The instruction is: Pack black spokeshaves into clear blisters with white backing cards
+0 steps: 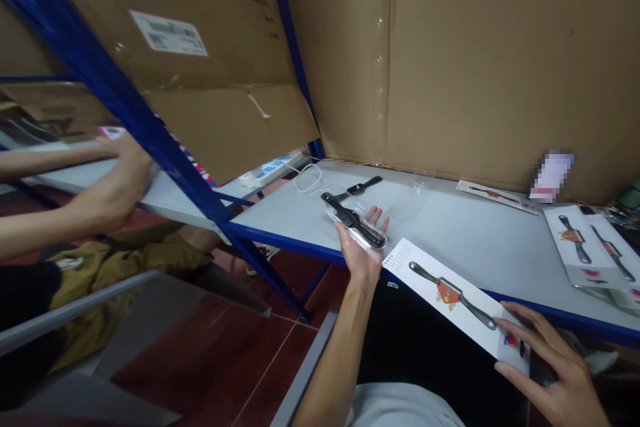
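My left hand (361, 255) is closed around a clear plastic blister with a black spokeshave (353, 219) in it, held over the table's front edge. Between the fingers and thumb of my right hand (553, 367) is the lower end of a white printed card (457, 303). The card slants above my lap and bears a picture of a spokeshave with an orange part. Its upper left end comes close to my left wrist. Behind my left hand, another black tool (365, 185) lies on the table, partly hidden, perhaps a second spokeshave.
More printed cards (575, 247) lie at the right of the grey table (435, 213), and one card (495, 197) lies near the cardboard wall (480, 67). A blue post (175, 153) stands left. Beyond it are a co-worker's hand (127, 173) and a white power strip (273, 170).
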Motion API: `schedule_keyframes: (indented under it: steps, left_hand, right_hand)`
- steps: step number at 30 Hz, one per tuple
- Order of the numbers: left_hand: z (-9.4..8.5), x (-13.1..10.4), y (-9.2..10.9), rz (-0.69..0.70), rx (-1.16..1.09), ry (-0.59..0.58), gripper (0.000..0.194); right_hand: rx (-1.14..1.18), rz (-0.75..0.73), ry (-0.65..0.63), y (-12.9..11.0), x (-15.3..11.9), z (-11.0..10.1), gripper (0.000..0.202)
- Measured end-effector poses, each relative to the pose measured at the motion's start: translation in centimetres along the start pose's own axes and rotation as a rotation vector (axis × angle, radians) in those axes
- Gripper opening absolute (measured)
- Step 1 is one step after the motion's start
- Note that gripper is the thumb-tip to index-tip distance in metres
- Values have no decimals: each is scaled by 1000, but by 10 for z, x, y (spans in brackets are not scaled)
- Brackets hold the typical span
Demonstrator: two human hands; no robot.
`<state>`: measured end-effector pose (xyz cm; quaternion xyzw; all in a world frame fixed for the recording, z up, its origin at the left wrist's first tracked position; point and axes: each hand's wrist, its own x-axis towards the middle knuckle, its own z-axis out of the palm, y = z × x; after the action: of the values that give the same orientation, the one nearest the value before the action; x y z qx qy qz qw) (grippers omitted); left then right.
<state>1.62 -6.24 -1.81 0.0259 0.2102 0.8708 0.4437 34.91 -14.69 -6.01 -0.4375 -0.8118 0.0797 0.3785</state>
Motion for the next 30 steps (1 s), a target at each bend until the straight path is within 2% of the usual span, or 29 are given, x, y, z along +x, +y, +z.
schedule_keyframes:
  steps: [10, 19, 27, 30]
  left_hand:
    - [3, -2, 0, 3, 19, -7, 62]
    - [2, 1, 2, 9, 6, 8, 62]
    - [5, 0, 4, -10, 19, 28, 61]
    - [4, -1, 3, -7, 38, 3, 62]
  right_hand:
    - [-27, -22, -59, -8, 6, 7, 32]
    - [-86, 16, -143, -24, 5, 15, 38]
    - [-118, -56, -199, -28, 4, 12, 43]
    - [-157, -108, -145, -33, 5, 14, 47]
